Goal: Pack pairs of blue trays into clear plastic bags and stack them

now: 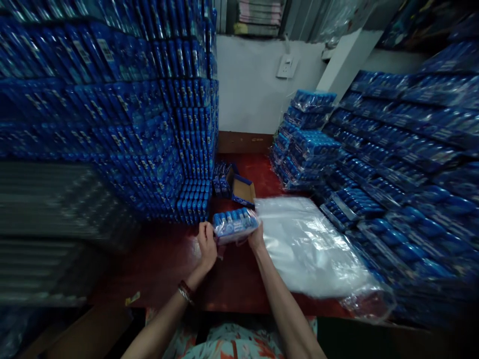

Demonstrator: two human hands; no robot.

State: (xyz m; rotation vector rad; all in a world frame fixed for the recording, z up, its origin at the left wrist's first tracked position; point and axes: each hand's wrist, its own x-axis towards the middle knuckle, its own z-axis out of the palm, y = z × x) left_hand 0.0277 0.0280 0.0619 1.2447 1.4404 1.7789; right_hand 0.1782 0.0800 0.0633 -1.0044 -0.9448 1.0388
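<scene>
Between my two hands, above the red table [239, 279], is a plastic-wrapped pack of blue bottles [235, 222]. My left hand [207, 244] grips its left end, with the fingers curled at the corner. On the opposite end, my right hand [257, 237] is closed around the edge, its fingertips partly hidden by the pack. Loose clear wrap hangs below the pack. Just right of my right hand lies a stack of clear plastic bags [307, 244]. An open blue cardboard tray [243, 190] sits behind the pack.
Tall stacks of blue bottles [190, 124] rise on the left, beside grey stacked items [56, 219]. Wrapped packs [307, 142] are piled at the back right, with more wrapped packs [411, 149] along the right side. A wall socket [287, 66] is behind the table.
</scene>
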